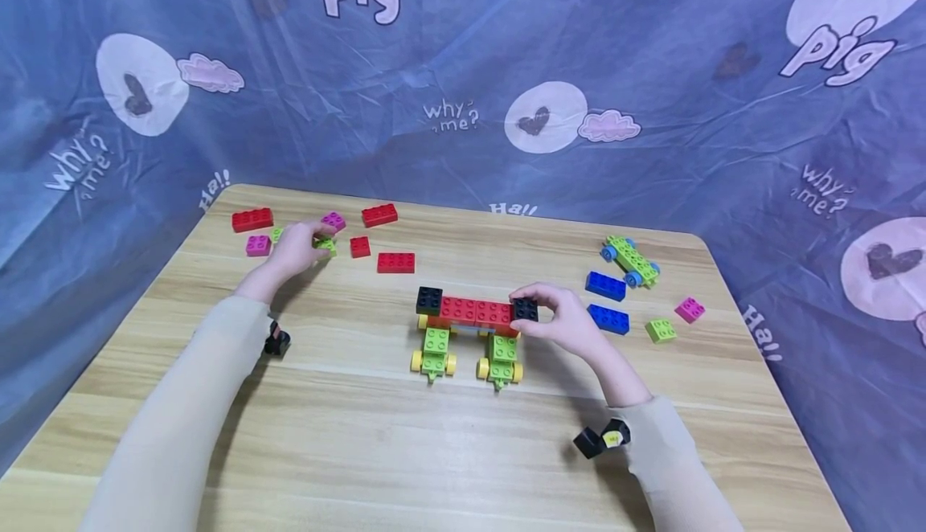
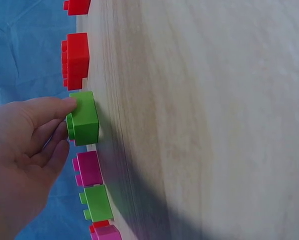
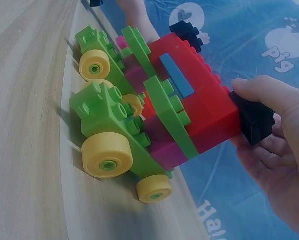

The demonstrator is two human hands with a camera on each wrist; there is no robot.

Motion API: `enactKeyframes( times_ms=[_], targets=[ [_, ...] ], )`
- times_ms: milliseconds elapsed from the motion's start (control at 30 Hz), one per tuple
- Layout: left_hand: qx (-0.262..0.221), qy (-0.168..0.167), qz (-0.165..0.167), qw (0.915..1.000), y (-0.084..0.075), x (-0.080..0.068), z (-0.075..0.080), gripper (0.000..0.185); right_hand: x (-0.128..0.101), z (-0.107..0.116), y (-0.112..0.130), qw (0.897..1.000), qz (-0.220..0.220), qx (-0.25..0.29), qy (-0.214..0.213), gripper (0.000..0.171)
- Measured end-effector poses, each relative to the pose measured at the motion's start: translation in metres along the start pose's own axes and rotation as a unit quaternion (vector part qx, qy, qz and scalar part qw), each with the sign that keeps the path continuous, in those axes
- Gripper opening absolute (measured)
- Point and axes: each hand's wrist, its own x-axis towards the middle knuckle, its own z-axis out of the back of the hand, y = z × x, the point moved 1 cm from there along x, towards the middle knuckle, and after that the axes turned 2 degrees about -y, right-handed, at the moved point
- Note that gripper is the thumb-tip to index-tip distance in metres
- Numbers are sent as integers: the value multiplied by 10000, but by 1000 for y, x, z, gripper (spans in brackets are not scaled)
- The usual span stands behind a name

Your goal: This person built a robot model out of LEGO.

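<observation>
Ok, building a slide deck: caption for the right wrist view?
Right hand pinches a black brick at the end of a wheeled brick vehicle.

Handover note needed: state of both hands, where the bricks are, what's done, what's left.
Left hand: pinches a green brick in the loose pile at the table's far left.
Right hand: fingers grip the black brick at the right end of the wheeled build.
Done: build stands on two green wheel bases, red row on top, black brick at each end.
Left: probably adding the green brick; loose red, pink, blue bricks remain.
</observation>
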Motion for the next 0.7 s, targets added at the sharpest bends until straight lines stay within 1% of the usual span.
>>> enactKeyframes(
  times_ms=[267,700],
  targets=[
    [29,128,15,9999,2,1,0,51,0,0,-1,10000,39,27,-1,39],
    [304,94,-47,9995,7,4,-1,53,0,0,-1,10000,42,48,0,39]
  ],
)
